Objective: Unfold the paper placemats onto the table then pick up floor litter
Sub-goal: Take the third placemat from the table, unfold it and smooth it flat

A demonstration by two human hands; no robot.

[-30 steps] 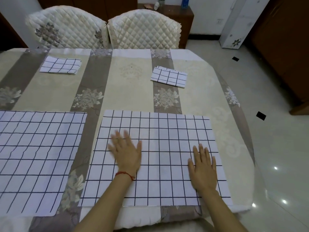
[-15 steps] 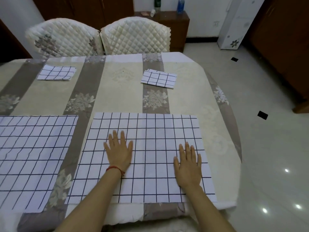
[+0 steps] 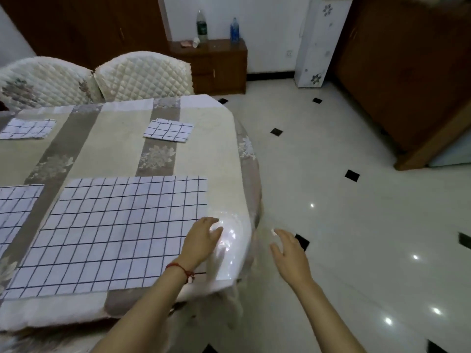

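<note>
A person stands at the corner of a cloth-covered table (image 3: 209,149), both hands empty. The left hand (image 3: 201,240), a red string at its wrist, hovers with loosely curled fingers over the right edge of an unfolded grid-lined placemat (image 3: 122,233); whether it touches the paper cannot be told. The right hand (image 3: 290,253) hangs off the table's edge above the white tiled floor (image 3: 356,225), its fingers spread and relaxed. A second unfolded mat (image 3: 15,207) lies just left of the first, cut off by the frame. Two folded mats remain at the far side, one (image 3: 168,130) on a grey stripe, the other (image 3: 26,128) at the far left. Two quilted chairs (image 3: 142,75) stand behind the table. Two bottles (image 3: 201,26) sit on a low cabinet (image 3: 219,64) against the wall.
</note>
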